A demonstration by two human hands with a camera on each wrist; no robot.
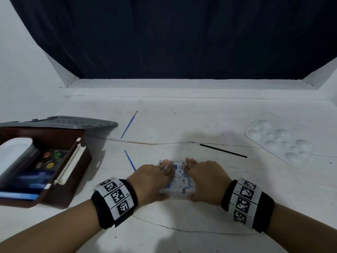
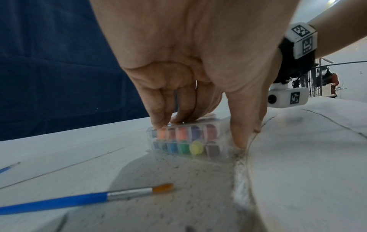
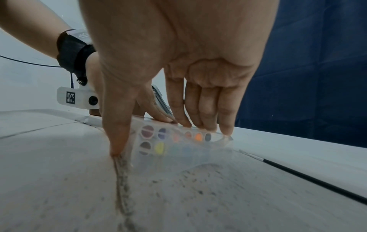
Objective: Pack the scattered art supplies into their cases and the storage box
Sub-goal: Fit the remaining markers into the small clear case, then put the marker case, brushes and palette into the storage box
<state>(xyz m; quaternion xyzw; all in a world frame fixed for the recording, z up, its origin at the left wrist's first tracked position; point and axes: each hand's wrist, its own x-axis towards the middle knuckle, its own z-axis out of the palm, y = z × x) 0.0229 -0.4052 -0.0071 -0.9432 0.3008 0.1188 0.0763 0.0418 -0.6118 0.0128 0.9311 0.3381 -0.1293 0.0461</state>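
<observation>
A clear plastic case (image 1: 179,181) with a bear label lies on the white table (image 1: 182,121) right in front of me; rows of coloured pieces show through its side (image 2: 186,139) (image 3: 174,141). My left hand (image 1: 160,181) holds its left half, fingers (image 2: 157,109) on the lid and thumb at the near edge. My right hand (image 1: 197,179) holds the right half the same way, fingers (image 3: 206,109) on top and thumb down at the near edge. A blue brush (image 1: 129,160) (image 2: 85,199) lies just left of my left hand. A second blue brush (image 1: 129,125) lies farther back.
A brown storage box (image 1: 73,179) stands open at the left, holding a white case (image 1: 14,154) and paint pots (image 1: 49,159), with a grey lid (image 1: 62,122) behind it. A black brush (image 1: 218,149) (image 3: 317,180) lies beyond my right hand. A clear mixing palette (image 1: 280,141) sits at the right.
</observation>
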